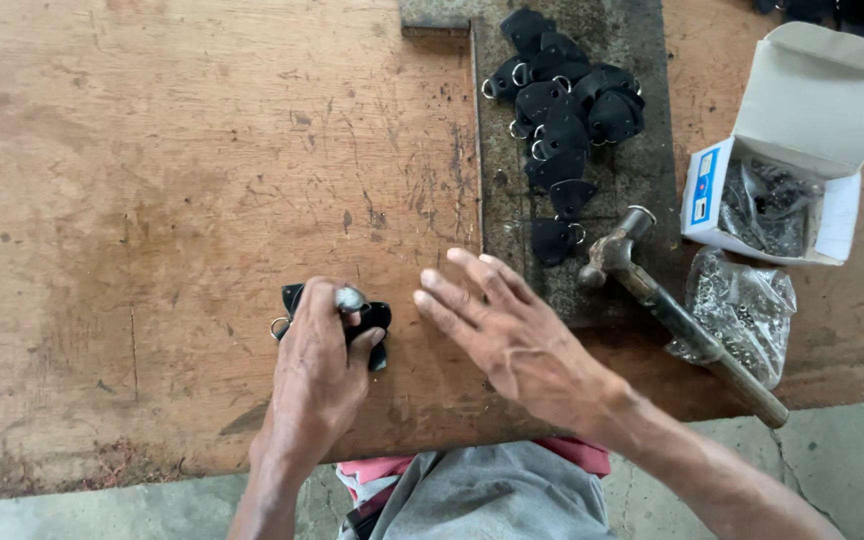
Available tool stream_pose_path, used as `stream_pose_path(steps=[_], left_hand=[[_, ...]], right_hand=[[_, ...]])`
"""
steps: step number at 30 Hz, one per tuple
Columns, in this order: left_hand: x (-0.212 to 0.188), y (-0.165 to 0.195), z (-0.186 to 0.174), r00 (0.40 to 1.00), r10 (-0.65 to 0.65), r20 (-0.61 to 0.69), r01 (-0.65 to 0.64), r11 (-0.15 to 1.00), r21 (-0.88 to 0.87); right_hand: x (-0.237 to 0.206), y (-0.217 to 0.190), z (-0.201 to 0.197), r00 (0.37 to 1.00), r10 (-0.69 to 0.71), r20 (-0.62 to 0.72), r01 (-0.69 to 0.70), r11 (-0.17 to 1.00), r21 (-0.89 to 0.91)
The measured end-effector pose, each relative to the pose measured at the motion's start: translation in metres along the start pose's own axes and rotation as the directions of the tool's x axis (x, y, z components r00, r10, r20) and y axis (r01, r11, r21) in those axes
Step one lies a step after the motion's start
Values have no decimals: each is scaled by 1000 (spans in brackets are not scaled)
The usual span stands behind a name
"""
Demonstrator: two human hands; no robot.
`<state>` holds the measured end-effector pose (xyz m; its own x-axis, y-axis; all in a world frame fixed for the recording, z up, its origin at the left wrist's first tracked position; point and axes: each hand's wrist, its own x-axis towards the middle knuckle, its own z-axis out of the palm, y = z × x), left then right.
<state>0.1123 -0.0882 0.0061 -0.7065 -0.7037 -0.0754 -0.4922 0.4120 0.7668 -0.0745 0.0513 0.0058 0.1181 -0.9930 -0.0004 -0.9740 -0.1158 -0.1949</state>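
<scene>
Black leather tab [372,318] pinched in left hand [317,375] fingers; right hand [507,335] fingers spread; one hammer [677,315], one box [792,150].

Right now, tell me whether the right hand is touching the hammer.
Apart. The head view shows the right hand open with fingers spread, and a strip of bare surface between its fingertips and the hammer.

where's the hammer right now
In the head view the hammer lies on the right side of the wooden table, its head beside the pile of black leather tabs and its handle across the bag of rivets.
</scene>
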Motion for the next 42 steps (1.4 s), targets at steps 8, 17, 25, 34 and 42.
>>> stream_pose_path(steps=[8,17,25,34,42], left_hand=[[1,7,-5,996,-11,-87,-1,991,-137],[-1,-9,-7,949,-56,-311,-70,923,-379],[-10,-34,-6,888,-115,-445,148,988,39],[8,-4,33,955,-233,-184,182,950,-256],[5,29,33,967,4,-253,-102,922,-374]], right_hand=[[-48,-54,23,998,16,63,-34,958,284],[-46,-92,44,970,-212,118,149,904,400],[-55,-84,35,999,-46,-13,48,991,126],[-46,-92,30,986,-167,9,146,885,442],[-86,-57,9,998,16,-61,22,823,568]])
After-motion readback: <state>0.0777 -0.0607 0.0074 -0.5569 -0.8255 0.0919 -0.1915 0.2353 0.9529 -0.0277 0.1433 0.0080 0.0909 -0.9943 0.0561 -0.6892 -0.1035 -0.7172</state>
